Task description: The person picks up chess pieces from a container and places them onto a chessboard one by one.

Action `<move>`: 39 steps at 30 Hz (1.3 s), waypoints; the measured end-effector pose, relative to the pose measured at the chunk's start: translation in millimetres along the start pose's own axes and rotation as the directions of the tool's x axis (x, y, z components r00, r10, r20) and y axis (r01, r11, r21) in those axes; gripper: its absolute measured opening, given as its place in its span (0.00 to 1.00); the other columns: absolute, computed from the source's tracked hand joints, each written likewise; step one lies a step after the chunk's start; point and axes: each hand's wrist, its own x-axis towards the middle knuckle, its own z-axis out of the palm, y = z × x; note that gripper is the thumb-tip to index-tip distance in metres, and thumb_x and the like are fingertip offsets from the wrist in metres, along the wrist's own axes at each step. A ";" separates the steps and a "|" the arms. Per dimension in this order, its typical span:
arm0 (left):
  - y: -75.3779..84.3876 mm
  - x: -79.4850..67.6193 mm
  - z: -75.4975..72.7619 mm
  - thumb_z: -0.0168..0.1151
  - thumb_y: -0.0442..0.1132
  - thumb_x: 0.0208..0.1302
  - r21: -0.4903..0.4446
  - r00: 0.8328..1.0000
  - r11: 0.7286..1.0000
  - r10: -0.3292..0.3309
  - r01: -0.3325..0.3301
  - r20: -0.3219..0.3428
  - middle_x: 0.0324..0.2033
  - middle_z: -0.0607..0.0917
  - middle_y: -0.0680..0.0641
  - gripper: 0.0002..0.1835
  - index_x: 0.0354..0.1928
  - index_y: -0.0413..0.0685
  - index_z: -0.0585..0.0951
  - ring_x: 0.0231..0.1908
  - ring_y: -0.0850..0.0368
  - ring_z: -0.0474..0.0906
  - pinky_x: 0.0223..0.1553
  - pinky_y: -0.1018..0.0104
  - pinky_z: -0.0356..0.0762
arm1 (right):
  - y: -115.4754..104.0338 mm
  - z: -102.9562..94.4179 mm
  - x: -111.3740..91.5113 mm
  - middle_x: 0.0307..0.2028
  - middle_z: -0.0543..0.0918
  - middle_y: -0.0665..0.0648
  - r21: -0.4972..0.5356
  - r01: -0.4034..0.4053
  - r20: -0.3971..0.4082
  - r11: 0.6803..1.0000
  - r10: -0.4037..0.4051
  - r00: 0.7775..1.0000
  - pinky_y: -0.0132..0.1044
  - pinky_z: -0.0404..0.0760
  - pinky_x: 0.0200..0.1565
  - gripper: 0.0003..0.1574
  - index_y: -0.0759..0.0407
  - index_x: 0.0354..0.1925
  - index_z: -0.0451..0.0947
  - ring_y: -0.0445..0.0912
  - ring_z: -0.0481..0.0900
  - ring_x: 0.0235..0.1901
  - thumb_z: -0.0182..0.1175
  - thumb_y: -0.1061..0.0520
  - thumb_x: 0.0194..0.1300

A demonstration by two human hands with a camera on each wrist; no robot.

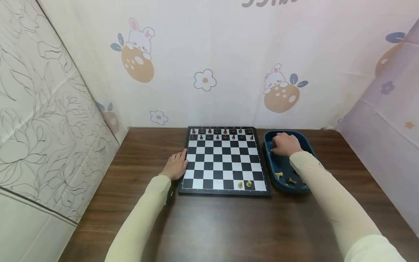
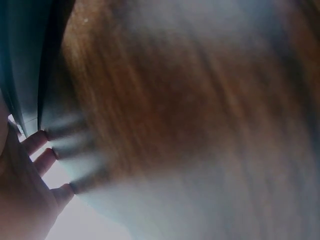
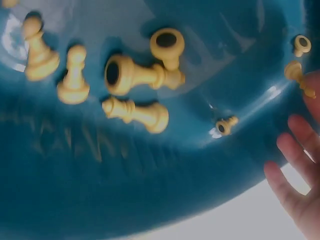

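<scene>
A black-and-white chessboard lies on the table, with two rows of dark red chess pieces along its far side. Two pale yellow pieces stand on its near row, towards the right. My left hand rests against the board's left edge, fingers extended. Inside the blue tray, my right hand reaches down at the far end. In the right wrist view its fingers are loosely spread. One finger meets a yellow pawn; the thumb is hidden, so a pinch is not visible.
More yellow chess pieces lie loose in the tray, which stands close to the board's right side. The brown wooden table reaches back to a wall hung with printed cloth.
</scene>
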 end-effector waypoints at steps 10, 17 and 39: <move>-1.5 -1.3 -2.3 0.36 0.45 0.76 0.008 1.000 1.000 -0.008 0.008 0.005 0.68 0.60 0.35 0.31 0.74 0.40 0.47 0.67 0.38 0.54 0.68 0.45 0.47 | -5.4 -29.3 -20.0 0.26 0.74 0.54 -0.088 0.079 -0.040 0.993 -0.083 0.996 0.46 0.73 0.29 0.10 0.57 0.26 0.81 0.51 0.71 0.29 0.68 0.53 0.54; 0.6 -4.0 -4.6 0.36 0.44 0.76 -0.005 1.000 1.000 -0.004 0.005 0.011 0.68 0.60 0.34 0.31 0.74 0.40 0.47 0.67 0.37 0.54 0.67 0.44 0.47 | -11.7 -43.8 -34.4 0.26 0.73 0.53 -0.121 0.120 -0.071 0.985 -0.129 0.989 0.45 0.74 0.30 0.11 0.56 0.24 0.80 0.51 0.71 0.30 0.69 0.52 0.54; 2.1 0.0 1.6 0.35 0.44 0.76 -0.022 1.000 1.000 0.010 -0.010 0.008 0.68 0.59 0.33 0.30 0.74 0.38 0.47 0.67 0.36 0.53 0.67 0.43 0.46 | -71.3 -63.6 -49.4 0.28 0.75 0.51 -0.169 0.240 -0.136 0.956 -0.263 0.955 0.43 0.72 0.32 0.05 0.53 0.24 0.82 0.48 0.71 0.32 0.70 0.57 0.50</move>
